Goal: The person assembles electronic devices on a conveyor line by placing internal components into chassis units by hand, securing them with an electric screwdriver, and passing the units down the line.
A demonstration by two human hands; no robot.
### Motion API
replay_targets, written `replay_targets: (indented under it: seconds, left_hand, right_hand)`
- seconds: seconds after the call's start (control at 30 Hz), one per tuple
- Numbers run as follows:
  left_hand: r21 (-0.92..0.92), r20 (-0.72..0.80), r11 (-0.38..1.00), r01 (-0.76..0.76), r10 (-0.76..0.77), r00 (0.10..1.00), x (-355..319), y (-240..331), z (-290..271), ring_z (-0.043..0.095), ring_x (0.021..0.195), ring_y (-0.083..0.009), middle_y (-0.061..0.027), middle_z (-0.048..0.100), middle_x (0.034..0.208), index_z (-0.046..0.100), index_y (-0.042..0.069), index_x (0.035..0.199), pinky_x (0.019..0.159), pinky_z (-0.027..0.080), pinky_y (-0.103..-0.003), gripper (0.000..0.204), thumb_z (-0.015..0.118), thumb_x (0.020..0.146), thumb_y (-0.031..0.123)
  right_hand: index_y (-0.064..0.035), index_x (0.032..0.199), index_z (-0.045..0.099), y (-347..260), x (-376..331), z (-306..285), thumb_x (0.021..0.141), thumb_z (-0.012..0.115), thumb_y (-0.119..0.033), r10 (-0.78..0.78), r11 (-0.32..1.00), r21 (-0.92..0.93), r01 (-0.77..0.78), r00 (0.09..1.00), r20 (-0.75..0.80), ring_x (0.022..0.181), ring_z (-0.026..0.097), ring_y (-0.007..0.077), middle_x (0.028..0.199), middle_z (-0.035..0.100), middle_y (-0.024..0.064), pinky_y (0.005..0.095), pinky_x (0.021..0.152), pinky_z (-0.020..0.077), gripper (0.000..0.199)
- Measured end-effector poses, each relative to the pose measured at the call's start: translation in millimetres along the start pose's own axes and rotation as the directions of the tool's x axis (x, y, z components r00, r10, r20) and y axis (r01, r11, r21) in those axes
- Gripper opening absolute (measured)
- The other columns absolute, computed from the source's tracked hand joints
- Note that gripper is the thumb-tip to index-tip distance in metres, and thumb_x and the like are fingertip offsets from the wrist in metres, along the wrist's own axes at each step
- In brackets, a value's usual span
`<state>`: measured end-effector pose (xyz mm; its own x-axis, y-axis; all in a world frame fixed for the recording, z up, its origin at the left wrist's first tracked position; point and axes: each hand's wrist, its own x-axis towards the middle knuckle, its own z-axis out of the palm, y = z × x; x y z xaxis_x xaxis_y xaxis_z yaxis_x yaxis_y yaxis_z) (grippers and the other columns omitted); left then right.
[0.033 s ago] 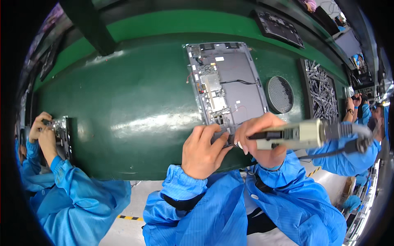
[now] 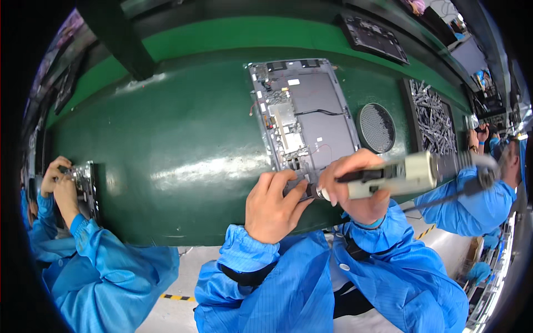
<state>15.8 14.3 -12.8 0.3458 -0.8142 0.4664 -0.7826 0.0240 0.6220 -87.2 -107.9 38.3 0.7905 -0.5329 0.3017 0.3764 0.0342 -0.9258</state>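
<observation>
An opened grey tablet-like device (image 2: pixel 327 133) lies on the green mat, its circuit board (image 2: pixel 286 133) and thin wires exposed. My left hand (image 2: pixel 275 206) bends over its near edge, thumb and fingers closed around a small dark part (image 2: pixel 296 187). In my right hand (image 2: pixel 355 186) is a cream-and-black electric screwdriver (image 2: pixel 417 173), held almost level, its cable end to the right and blurred. The screwdriver's nose points left at the dark part beside my left fingertips. The bit's tip is hidden, so contact cannot be made out.
Right of the device stand a round dish of tiny pieces (image 2: pixel 377 129) and a black tray (image 2: pixel 410 105) heaped with dark parts. Another opened device (image 2: pixel 375 39) rests at the back right. A co-worker's hands (image 2: pixel 62 183) handle a device at the left; another person sits right.
The view has shifted very slightly. Both my hands keep their places at the device's near edge, and the screwdriver's body looks a little more blurred.
</observation>
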Motion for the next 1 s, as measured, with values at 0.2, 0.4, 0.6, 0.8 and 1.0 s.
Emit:
replay_targets:
  seconds: [0.2,0.4,0.6,0.8,1.0]
  left_hand:
    - [0.035,-0.004,0.999,-0.007,0.007,1.000,2,4,-3,0.052,0.083,-0.0260,-0.0083,0.056,0.098,0.069,0.006,0.090,0.064,0.047,-0.035,0.036,0.081,0.057,0.014]
    - [-0.078,-0.152,0.951,0.300,-0.308,0.939,4,9,5,0.048,0.070,-0.0192,-0.0142,0.045,0.117,0.056,0.004,0.116,0.059,0.043,-0.032,0.057,0.079,0.065,0.011]
    - [0.099,-0.131,0.868,0.487,-0.473,0.871,9,11,-6,0.051,0.062,-0.0226,-0.0127,0.056,0.091,0.060,0.001,0.099,0.057,0.044,-0.034,0.038,0.078,0.070,0.019]
    - [0.201,-0.016,0.859,0.471,-0.477,0.879,16,14,-8,0.054,0.062,-0.0369,-0.0146,0.053,0.070,0.052,0.003,0.070,0.054,0.041,-0.045,0.027,0.063,0.084,0.023]
    - [-0.121,0.087,0.788,0.604,-0.598,0.797,18,17,-9,0.059,0.060,-0.0263,-0.0153,0.055,0.077,0.047,0.001,0.090,0.054,0.047,-0.036,0.019,0.058,0.090,0.017]
  right_hand:
    - [-0.0006,0.102,0.052,-36,-10,-85,0.092,0.035,-0.059,-0.162,0.984,0.008,0.178,0.913,-0.374,0.052,0.040,0.0122,0.057,0.042,-0.0001,0.0294,0.064,0.0405,0.062]
    - [0.0033,0.112,0.050,-45,-33,-140,0.093,0.052,-0.026,-0.177,0.956,-0.287,-0.056,0.671,-0.720,0.072,0.055,0.0167,0.074,0.057,0.0067,0.0307,0.074,0.0455,0.035]
    - [0.0046,0.111,0.052,-24,-57,-118,0.082,0.060,-0.001,-0.842,0.479,-0.873,0.088,0.327,-0.429,0.081,0.058,0.0197,0.086,0.059,0.0104,0.0314,0.079,0.0469,0.030]
    - [0.0027,0.112,0.054,-12,-45,-76,0.074,0.072,-0.007,0.046,0.635,-0.706,-0.315,0.927,-0.372,0.055,0.058,0.0148,0.090,0.058,0.0107,0.0269,0.049,0.0468,0.043]
    - [0.0047,0.126,0.045,0,-48,-69,0.075,0.069,-0.005,0.177,0.826,-0.431,-0.364,0.892,-0.416,0.087,0.061,0.0192,0.111,0.048,0.0133,0.0279,0.065,0.0538,0.057]
